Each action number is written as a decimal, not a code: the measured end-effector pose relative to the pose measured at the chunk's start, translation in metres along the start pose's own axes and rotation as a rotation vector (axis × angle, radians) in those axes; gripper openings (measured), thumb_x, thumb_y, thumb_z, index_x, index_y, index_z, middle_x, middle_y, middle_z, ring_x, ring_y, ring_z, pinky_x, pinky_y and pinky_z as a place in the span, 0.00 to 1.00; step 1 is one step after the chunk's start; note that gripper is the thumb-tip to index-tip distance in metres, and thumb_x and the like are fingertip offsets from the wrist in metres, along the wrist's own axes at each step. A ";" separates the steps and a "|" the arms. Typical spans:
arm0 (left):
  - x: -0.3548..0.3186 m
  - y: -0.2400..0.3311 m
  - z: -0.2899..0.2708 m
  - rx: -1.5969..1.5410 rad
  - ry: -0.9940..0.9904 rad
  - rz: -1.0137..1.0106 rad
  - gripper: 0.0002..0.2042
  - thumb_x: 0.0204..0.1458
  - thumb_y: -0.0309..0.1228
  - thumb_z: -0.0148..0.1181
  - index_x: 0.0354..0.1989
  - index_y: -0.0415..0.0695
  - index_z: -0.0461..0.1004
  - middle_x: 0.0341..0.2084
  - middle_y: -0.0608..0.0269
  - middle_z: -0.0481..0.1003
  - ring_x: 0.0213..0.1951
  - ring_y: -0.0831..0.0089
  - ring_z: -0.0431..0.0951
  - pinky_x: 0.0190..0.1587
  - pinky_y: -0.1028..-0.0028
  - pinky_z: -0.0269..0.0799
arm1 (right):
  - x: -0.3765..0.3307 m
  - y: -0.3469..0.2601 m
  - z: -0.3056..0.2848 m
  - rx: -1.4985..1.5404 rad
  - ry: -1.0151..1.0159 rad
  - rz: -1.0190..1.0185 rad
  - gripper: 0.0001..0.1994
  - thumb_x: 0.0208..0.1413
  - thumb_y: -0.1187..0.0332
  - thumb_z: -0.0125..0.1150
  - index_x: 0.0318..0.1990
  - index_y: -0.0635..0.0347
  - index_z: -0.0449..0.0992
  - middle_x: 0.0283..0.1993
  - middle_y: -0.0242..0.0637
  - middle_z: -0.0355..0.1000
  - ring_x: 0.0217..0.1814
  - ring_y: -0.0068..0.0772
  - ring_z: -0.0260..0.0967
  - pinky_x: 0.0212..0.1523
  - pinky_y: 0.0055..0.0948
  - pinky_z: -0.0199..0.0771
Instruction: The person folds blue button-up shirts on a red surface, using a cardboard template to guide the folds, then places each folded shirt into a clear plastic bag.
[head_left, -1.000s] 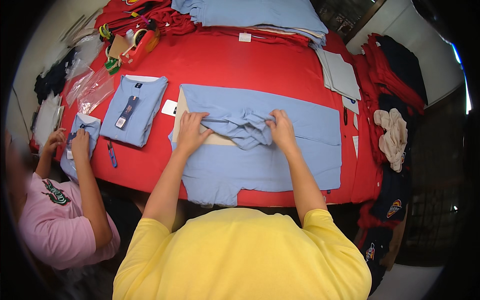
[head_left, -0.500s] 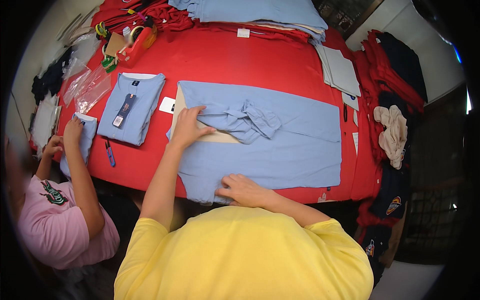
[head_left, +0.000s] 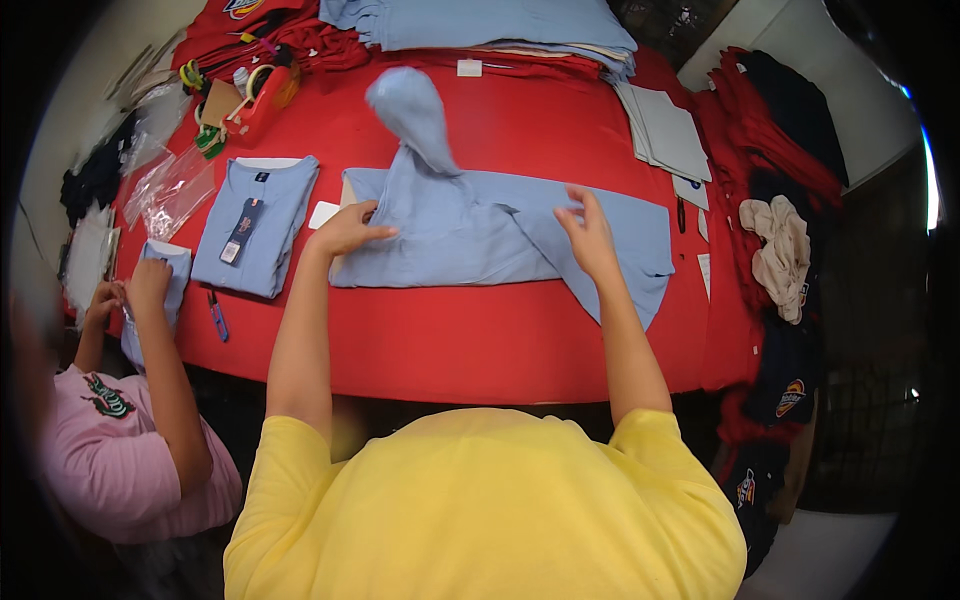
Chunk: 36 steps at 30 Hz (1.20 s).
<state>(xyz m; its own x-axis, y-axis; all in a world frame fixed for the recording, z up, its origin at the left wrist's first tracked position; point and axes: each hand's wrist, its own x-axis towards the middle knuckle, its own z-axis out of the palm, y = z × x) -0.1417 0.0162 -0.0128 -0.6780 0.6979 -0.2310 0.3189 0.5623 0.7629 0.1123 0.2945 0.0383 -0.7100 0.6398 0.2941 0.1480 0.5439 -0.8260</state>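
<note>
Forearms in yellow sleeves reach up from the lower edge over a red table (head_left: 460,345), while at the near left a person in a pink top (head_left: 130,450) bends over a small folded blue shirt (head_left: 160,325), both hands at it. Just past that lie blue snips (head_left: 218,316), then a folded blue shirt with a dark tag (head_left: 212,262) on top, and a white card (head_left: 322,214) sits between this shirt and the left hand (head_left: 345,230). That hand rests low at the left end of a blue garment (head_left: 450,240), thumb and fingers spread with a gap between them. The right hand (head_left: 585,225) is slightly blurred over the garment's right part, its fingers apart, loosely bent and pointing away from the body. The garment lies folded lengthwise on the table, beneath and between both sets of fingers, with a cream board (head_left: 347,190) showing at its left end and a loose corner hanging toward the body below the right hand. Beyond the fingers, a blurred blue flap (head_left: 410,110) stands up off the garment. Farther out are clear bags (head_left: 175,195) and a red tape dispenser (head_left: 262,103) on the left, pale cards (head_left: 662,130) on the right, and a stack of blue clothes (head_left: 480,25) along the far side.
</note>
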 end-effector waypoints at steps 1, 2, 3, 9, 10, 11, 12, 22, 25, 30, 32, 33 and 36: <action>0.005 -0.007 0.007 0.201 0.002 0.057 0.35 0.46 0.41 0.64 0.63 0.39 0.61 0.58 0.46 0.66 0.58 0.55 0.68 0.60 0.68 0.62 | -0.021 0.006 -0.022 -0.158 -0.032 -0.128 0.16 0.52 0.67 0.60 0.46 0.62 0.70 0.49 0.41 0.68 0.49 0.38 0.66 0.47 0.33 0.67; 0.006 -0.011 0.016 0.237 0.129 0.096 0.31 0.41 0.30 0.66 0.58 0.38 0.66 0.54 0.46 0.69 0.53 0.50 0.72 0.55 0.65 0.66 | -0.044 0.013 -0.043 -0.315 -0.066 -0.251 0.17 0.49 0.69 0.61 0.47 0.61 0.70 0.48 0.41 0.68 0.48 0.41 0.66 0.47 0.33 0.67; 0.005 -0.006 0.026 0.292 0.217 0.129 0.27 0.43 0.30 0.65 0.55 0.39 0.68 0.51 0.47 0.71 0.49 0.49 0.73 0.53 0.63 0.67 | -0.077 0.034 -0.060 -0.474 -0.037 -0.176 0.17 0.47 0.71 0.61 0.47 0.57 0.70 0.47 0.41 0.66 0.49 0.45 0.63 0.49 0.37 0.63; -0.002 0.019 0.077 0.577 0.716 0.196 0.10 0.50 0.28 0.58 0.41 0.40 0.72 0.36 0.53 0.74 0.36 0.51 0.73 0.45 0.61 0.67 | -0.173 0.112 -0.110 -0.776 0.158 0.139 0.10 0.52 0.70 0.57 0.42 0.58 0.72 0.49 0.44 0.65 0.56 0.48 0.58 0.53 0.45 0.59; 0.000 0.013 0.081 0.599 0.767 0.212 0.09 0.51 0.28 0.57 0.40 0.41 0.71 0.35 0.54 0.74 0.36 0.52 0.73 0.45 0.62 0.66 | -0.168 0.127 -0.116 -0.808 0.160 0.124 0.10 0.54 0.69 0.56 0.43 0.60 0.71 0.48 0.46 0.66 0.55 0.49 0.60 0.52 0.44 0.60; 0.003 0.007 0.081 0.616 0.820 0.229 0.09 0.51 0.28 0.57 0.40 0.41 0.71 0.35 0.55 0.74 0.36 0.53 0.72 0.45 0.63 0.66 | -0.148 0.142 -0.127 -0.568 0.233 0.217 0.09 0.56 0.68 0.55 0.41 0.61 0.71 0.45 0.46 0.68 0.50 0.49 0.63 0.50 0.42 0.63; 0.008 0.000 0.078 0.569 0.812 0.219 0.09 0.52 0.28 0.57 0.40 0.40 0.72 0.33 0.54 0.74 0.39 0.53 0.71 0.46 0.61 0.65 | -0.116 0.153 -0.138 -0.327 0.307 0.301 0.09 0.57 0.66 0.55 0.40 0.63 0.71 0.41 0.47 0.69 0.46 0.49 0.66 0.47 0.39 0.65; 0.027 -0.014 0.063 0.294 0.800 0.195 0.11 0.53 0.31 0.58 0.39 0.36 0.74 0.30 0.47 0.74 0.35 0.50 0.73 0.39 0.60 0.69 | 0.049 0.184 -0.138 -0.892 0.434 0.426 0.10 0.62 0.61 0.48 0.38 0.56 0.71 0.42 0.43 0.69 0.47 0.48 0.69 0.42 0.48 0.69; 0.027 -0.003 0.058 0.262 0.719 0.094 0.11 0.52 0.32 0.59 0.38 0.36 0.73 0.31 0.46 0.75 0.35 0.50 0.74 0.39 0.61 0.69 | 0.053 0.199 -0.152 -0.890 0.648 0.020 0.10 0.59 0.62 0.53 0.39 0.60 0.71 0.41 0.44 0.69 0.50 0.51 0.66 0.46 0.47 0.66; 0.020 -0.012 0.065 0.419 0.835 0.082 0.11 0.51 0.33 0.61 0.38 0.38 0.74 0.28 0.46 0.74 0.36 0.50 0.72 0.39 0.58 0.69 | -0.005 0.176 -0.105 -0.679 0.035 -0.053 0.25 0.59 0.58 0.52 0.61 0.59 0.62 0.65 0.45 0.58 0.70 0.46 0.49 0.68 0.45 0.44; 0.024 -0.024 0.064 0.429 0.892 0.057 0.12 0.50 0.34 0.62 0.37 0.39 0.74 0.29 0.47 0.75 0.36 0.49 0.72 0.40 0.58 0.68 | -0.011 0.167 -0.107 -0.982 -0.037 0.073 0.30 0.61 0.54 0.48 0.68 0.57 0.53 0.71 0.42 0.49 0.75 0.42 0.39 0.71 0.49 0.32; 0.026 -0.017 0.063 0.410 0.865 0.024 0.11 0.50 0.34 0.62 0.37 0.40 0.74 0.28 0.47 0.75 0.36 0.49 0.72 0.39 0.58 0.68 | -0.012 0.171 -0.115 -0.961 -0.007 0.197 0.32 0.62 0.53 0.47 0.69 0.55 0.49 0.73 0.40 0.45 0.76 0.40 0.35 0.71 0.51 0.28; 0.023 -0.003 0.060 0.336 0.807 -0.027 0.12 0.48 0.33 0.64 0.37 0.40 0.74 0.27 0.46 0.75 0.35 0.48 0.72 0.38 0.58 0.69 | 0.017 0.164 -0.103 -1.000 0.031 0.307 0.28 0.61 0.54 0.47 0.65 0.59 0.58 0.69 0.46 0.52 0.74 0.44 0.41 0.70 0.52 0.31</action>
<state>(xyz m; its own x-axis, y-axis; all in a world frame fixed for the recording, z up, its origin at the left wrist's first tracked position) -0.1184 0.0566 -0.0569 -0.9092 0.2267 0.3492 0.3884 0.7637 0.5156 0.1954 0.4510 -0.0424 -0.5293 0.8326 0.1629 0.8313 0.5474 -0.0967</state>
